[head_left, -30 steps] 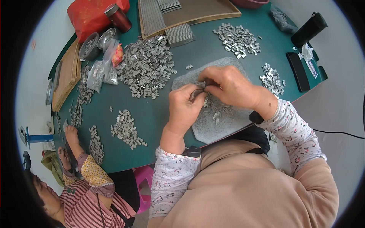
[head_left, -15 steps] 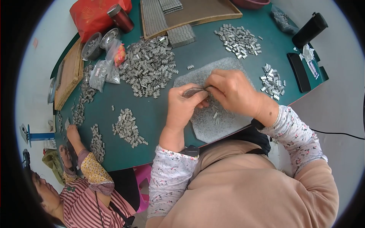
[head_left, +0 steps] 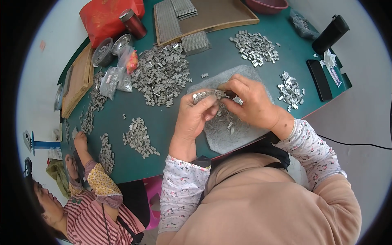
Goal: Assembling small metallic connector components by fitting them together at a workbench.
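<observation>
A curved strip of small silver metal links [head_left: 204, 95], much like a watch band, is gripped between the thumb and fingers of my left hand [head_left: 195, 110]. My right hand [head_left: 249, 98] closes at the strip's right end, its fingertips around a small dark piece [head_left: 231, 94] that I cannot identify. Both hands are over a grey felt-like mat [head_left: 220, 141]. Thin metal pins [head_left: 230, 122] lie loose on the mat under my fingers. One loose metal link [head_left: 204, 75] rests just beyond the mat's far edge.
Heaps of metal links [head_left: 161, 73] cover parts of the green table [head_left: 171, 134]. At the back lies a wooden-framed tray [head_left: 220, 26] with link strips. To the right are a phone [head_left: 319, 80] and black bottle [head_left: 330, 33]. A co-worker [head_left: 87, 196] sits at left.
The strip has turned in my left hand, so its linked face now shows. My right fingers have shifted slightly, and the dark piece has come into sight.
</observation>
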### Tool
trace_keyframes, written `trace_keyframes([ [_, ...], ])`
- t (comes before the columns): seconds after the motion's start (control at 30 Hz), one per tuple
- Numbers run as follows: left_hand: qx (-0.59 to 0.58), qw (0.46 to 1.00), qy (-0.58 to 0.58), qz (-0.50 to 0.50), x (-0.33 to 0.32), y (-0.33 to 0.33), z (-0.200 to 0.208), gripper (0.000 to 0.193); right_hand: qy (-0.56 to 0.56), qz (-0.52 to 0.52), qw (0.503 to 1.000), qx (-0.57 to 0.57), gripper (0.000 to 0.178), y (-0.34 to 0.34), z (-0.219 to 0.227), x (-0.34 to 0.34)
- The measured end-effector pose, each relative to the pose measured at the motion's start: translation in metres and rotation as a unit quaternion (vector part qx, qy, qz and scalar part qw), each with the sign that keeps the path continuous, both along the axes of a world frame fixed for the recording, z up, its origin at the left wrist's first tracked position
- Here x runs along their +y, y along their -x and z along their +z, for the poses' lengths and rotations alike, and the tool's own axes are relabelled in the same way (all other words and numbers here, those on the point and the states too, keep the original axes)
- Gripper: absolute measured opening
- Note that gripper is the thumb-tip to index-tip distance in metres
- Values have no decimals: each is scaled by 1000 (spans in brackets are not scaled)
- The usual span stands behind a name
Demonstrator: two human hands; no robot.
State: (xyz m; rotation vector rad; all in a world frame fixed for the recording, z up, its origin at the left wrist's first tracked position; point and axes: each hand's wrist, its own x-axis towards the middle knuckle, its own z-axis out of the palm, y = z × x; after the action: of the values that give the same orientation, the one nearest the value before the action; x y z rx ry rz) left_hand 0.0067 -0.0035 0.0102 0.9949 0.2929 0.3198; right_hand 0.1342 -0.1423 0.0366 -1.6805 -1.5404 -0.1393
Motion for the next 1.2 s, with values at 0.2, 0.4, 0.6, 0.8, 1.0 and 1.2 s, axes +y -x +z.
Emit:
trace_keyframes([
  [0.2,9,1000,-25,1,-11,-4,2,18,2,-9,1000,7,28,1,1,-9],
  [0.4,37,997,-70,23,-20,-10,5,14,-1,-3,1000,21,33,1,-4,-16],
  [0.6,76,989,-89,87,-18,-25,-4,25,78,27,984,157,31,-5,9,-61],
  [0.8,62,992,-68,83,-3,-26,-14,50,307,187,907,219,16,6,-8,-114],
  [1.0,42,997,-44,51,6,-24,-18,54,433,254,862,78,24,25,-17,-107],
  [1.2,51,997,-37,38,6,-26,-15,55,450,211,866,-50,29,23,-122,-106],
])
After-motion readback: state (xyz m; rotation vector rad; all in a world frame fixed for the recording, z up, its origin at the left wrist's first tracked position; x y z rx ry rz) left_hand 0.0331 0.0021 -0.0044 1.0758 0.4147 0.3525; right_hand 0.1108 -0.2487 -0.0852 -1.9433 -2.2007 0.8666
